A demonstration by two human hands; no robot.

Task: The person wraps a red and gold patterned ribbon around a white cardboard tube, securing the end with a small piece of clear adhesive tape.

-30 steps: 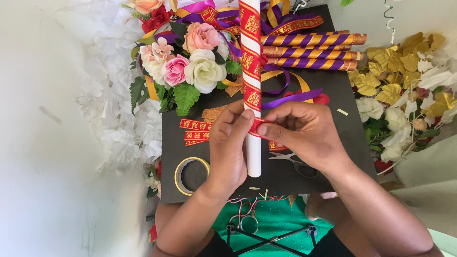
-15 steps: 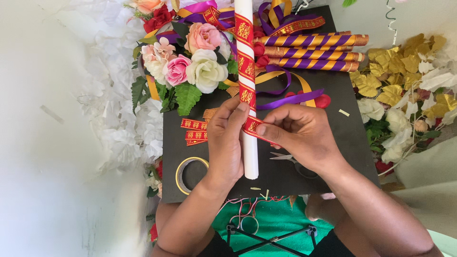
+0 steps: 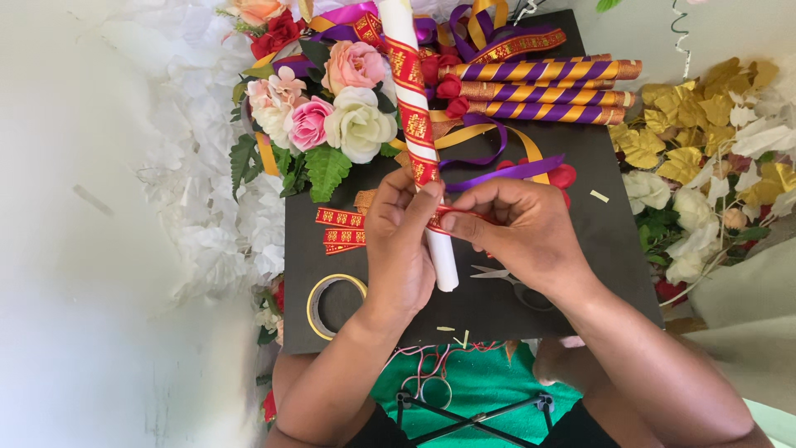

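The left hand (image 3: 398,241) has its grip clenched on a white paper tube (image 3: 419,137) over the black board (image 3: 597,241), while the right hand (image 3: 522,228), just right, pinches the red-and-gold patterned ribbon (image 3: 412,99) spiralling up it

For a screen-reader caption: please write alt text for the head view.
Two hands wrap red-and-gold ribbon around a white tube over a black board: left hand steadies the tube, right hand pulls the ribbon. Artificial flowers, purple-and-gold wrapped sticks, a tape roll and scissors lie around.
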